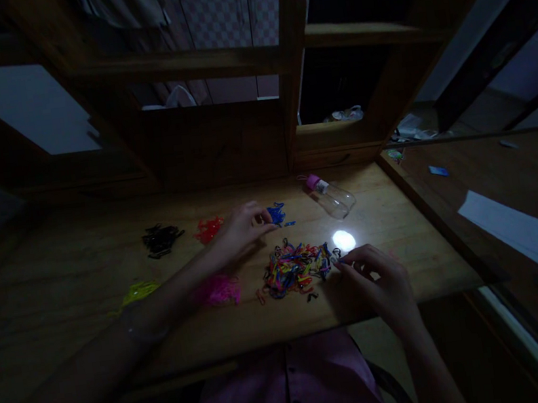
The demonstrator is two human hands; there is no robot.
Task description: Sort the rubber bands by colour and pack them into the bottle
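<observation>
In the head view, nearest the camera is the person's purple buttoned shirt [294,390], below the edge of the wooden tabletop [188,338]. The left hand [272,221] reaches across to the blue pile [277,213], thumb and forefinger curved towards each other; whether they grip a piece, I cannot tell. The right hand [339,262] pinches what looks like a small blue piece [341,260] at the right edge of the mixed multicoloured pile [290,270]. Around the left forearm lie the pink pile [224,290], the yellow pile [138,291] and the red pile [208,229], with the black pile [162,240] farther left. Beyond the right hand, a clear bottle [335,199] with a purple cap lies on its side.
</observation>
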